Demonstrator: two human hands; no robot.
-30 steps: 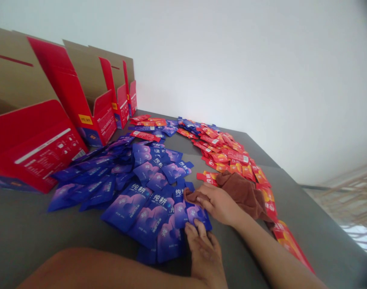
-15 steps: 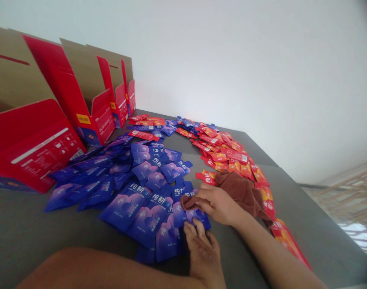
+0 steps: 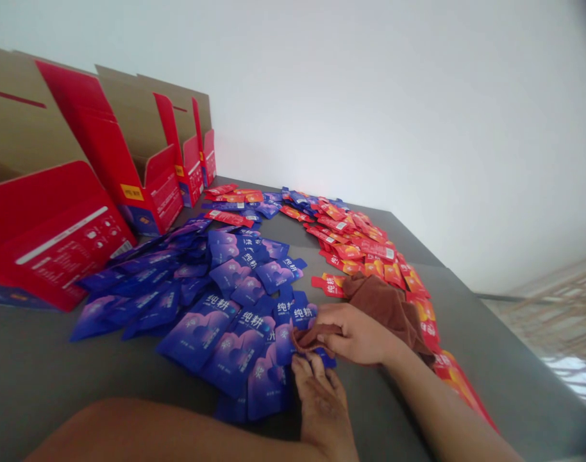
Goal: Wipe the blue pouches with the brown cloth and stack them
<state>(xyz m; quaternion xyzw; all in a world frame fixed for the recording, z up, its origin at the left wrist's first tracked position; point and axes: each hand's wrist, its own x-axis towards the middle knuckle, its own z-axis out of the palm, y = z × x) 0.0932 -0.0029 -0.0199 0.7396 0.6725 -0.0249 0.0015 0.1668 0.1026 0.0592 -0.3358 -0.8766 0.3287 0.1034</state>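
My right hand [image 3: 353,330] is closed on a brown cloth [image 3: 382,301]; one corner of the cloth lies on a blue-purple pouch [image 3: 303,313]. The rest of the cloth trails behind the hand onto red pouches. My left hand [image 3: 322,391] rests at the lower edge of that same pouch, its fingertips bent against it and partly under the cloth, so its exact hold is hard to see. Many overlapping blue-purple pouches [image 3: 197,327] spread to the left of both hands. Red-orange pouches [image 3: 365,244] form a curved row behind and to the right.
Open red cartons [image 3: 57,237] with tall brown flaps stand along the left side. The grey table [image 3: 504,359] meets a white wall [image 3: 370,96] at the back. Beyond the table's right edge is a blurred slatted structure [image 3: 557,314].
My right hand has moved slightly down and to the right with the cloth, whose corner now sits lower on the pouch. My left hand has barely moved.
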